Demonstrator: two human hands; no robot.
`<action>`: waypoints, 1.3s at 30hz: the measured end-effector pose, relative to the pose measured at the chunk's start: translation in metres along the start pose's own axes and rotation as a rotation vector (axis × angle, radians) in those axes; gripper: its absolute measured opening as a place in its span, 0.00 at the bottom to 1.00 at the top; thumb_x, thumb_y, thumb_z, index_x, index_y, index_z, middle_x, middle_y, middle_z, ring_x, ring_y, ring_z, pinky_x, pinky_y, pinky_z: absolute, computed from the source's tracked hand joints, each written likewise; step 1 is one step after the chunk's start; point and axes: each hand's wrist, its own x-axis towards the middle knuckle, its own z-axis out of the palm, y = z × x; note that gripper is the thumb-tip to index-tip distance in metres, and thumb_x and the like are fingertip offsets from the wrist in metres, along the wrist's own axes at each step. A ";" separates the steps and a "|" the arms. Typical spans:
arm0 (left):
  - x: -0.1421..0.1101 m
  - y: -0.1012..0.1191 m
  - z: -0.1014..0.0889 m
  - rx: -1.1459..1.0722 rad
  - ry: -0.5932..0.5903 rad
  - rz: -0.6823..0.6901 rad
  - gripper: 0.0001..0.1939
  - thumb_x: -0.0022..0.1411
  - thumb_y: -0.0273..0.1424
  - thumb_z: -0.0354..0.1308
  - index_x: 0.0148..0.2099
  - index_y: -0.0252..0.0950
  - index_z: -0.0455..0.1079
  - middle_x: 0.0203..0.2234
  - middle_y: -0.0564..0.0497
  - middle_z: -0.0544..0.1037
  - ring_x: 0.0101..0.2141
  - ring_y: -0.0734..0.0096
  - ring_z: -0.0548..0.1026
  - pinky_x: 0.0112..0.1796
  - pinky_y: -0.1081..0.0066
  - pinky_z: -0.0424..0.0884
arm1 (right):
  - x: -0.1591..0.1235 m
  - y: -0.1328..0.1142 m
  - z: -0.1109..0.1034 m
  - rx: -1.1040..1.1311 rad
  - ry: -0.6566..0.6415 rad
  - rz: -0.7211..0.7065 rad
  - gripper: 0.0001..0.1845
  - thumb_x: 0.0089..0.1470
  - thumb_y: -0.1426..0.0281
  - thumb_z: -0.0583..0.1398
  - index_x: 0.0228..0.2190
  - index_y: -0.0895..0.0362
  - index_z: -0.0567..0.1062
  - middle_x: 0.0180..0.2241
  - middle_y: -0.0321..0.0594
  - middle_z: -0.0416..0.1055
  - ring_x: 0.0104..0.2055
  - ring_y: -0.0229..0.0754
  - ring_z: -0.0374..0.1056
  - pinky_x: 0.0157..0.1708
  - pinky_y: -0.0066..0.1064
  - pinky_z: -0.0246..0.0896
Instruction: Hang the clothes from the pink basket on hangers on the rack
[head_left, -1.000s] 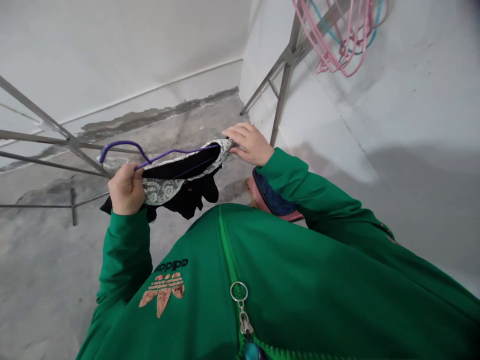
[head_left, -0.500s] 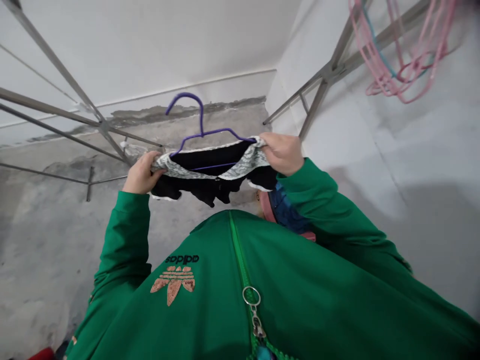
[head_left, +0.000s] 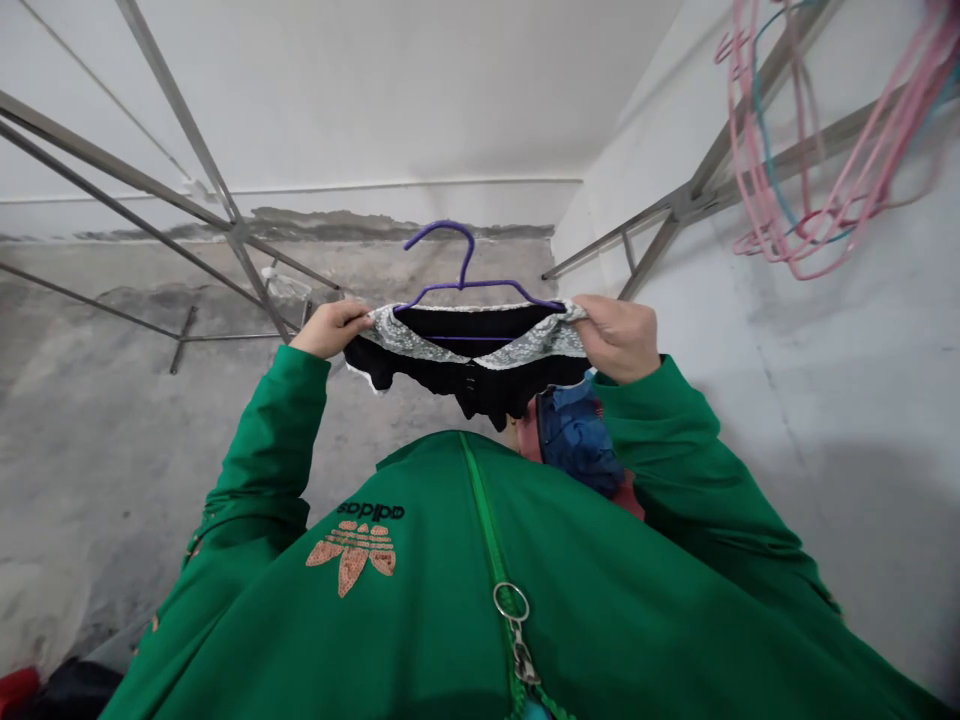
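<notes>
A black garment (head_left: 480, 381) with a white lacy collar is stretched between my two hands, in front of my green jacket. Inside its neck opening sits a purple clothes hanger (head_left: 487, 285), its hook standing up above the collar. My left hand (head_left: 330, 328) pinches the garment at its left shoulder, thumb on top. At the opposite shoulder my right hand (head_left: 619, 335) is closed round the cloth. The garment's lower part is seen only edge-on, hanging down below.
Metal drying-rack legs (head_left: 238, 235) stand at left, with another metal frame (head_left: 682, 203) at right. Several pink and blue hangers (head_left: 814, 235) hang at upper right. Beneath my right forearm is a pink basket (head_left: 529, 435) holding blue cloth (head_left: 577, 440).
Both hands have moved to the right in view with the garment and hanger, pulling the collar straighter and more level. The grip on both shoulders stays.
</notes>
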 end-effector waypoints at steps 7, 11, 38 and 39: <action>-0.007 -0.004 -0.003 -0.154 0.312 -0.156 0.11 0.55 0.37 0.53 0.27 0.36 0.67 0.22 0.53 0.68 0.28 0.72 0.68 0.33 0.72 0.68 | -0.008 0.001 -0.006 0.126 0.013 0.082 0.17 0.61 0.62 0.52 0.40 0.49 0.79 0.38 0.41 0.80 0.39 0.50 0.77 0.37 0.41 0.73; -0.005 0.011 -0.015 0.071 0.479 -0.060 0.09 0.60 0.33 0.50 0.32 0.37 0.69 0.32 0.49 0.74 0.38 0.68 0.72 0.44 0.68 0.70 | -0.008 -0.001 -0.006 0.155 0.021 0.112 0.16 0.60 0.63 0.53 0.40 0.50 0.80 0.38 0.42 0.80 0.39 0.50 0.77 0.38 0.40 0.73; -0.002 0.041 -0.021 0.515 0.387 0.195 0.16 0.64 0.41 0.51 0.42 0.33 0.70 0.34 0.44 0.75 0.38 0.61 0.75 0.38 0.65 0.69 | 0.020 0.033 -0.023 0.127 -0.196 0.004 0.24 0.61 0.52 0.51 0.36 0.57 0.77 0.35 0.47 0.76 0.41 0.48 0.71 0.45 0.41 0.64; -0.004 0.038 -0.021 0.515 0.404 0.195 0.15 0.65 0.40 0.51 0.42 0.34 0.70 0.33 0.45 0.75 0.38 0.61 0.75 0.38 0.65 0.69 | 0.019 0.026 -0.028 0.219 -0.254 0.030 0.25 0.60 0.50 0.52 0.37 0.57 0.77 0.35 0.46 0.76 0.40 0.48 0.72 0.43 0.39 0.65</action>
